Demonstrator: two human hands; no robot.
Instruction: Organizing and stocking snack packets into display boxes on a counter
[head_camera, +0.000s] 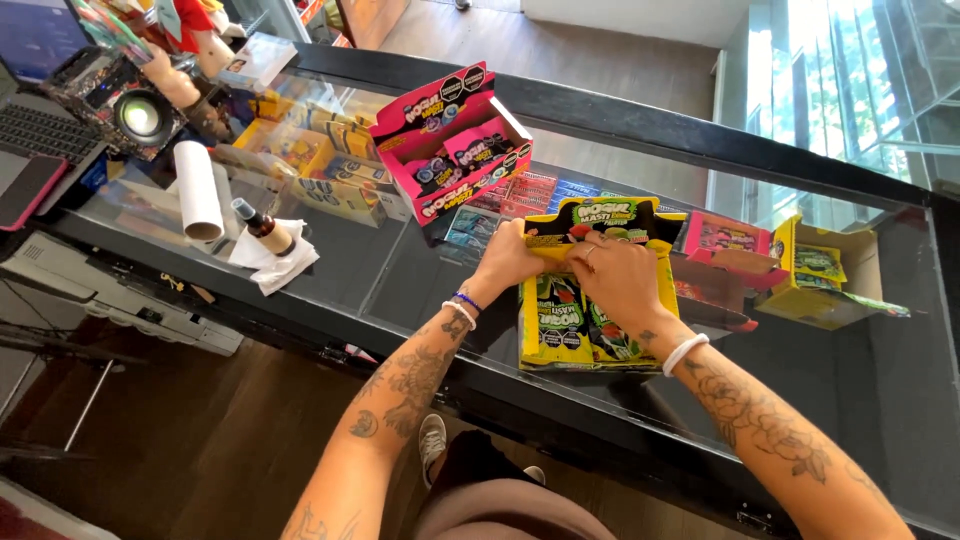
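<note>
On the glass counter, both hands grip a yellow candy box.

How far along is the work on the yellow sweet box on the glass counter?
Done: the pink display box stands open with packets inside. In hand: the left hand and right hand both grip the top of the yellow display box, its flap up. Left: whether anything remains cannot be told.

Your left hand and right hand on yellow cardboard candy display box, atop black-framed glass counter, pink cardboard display box behind-left, white paper roll far left.
</note>
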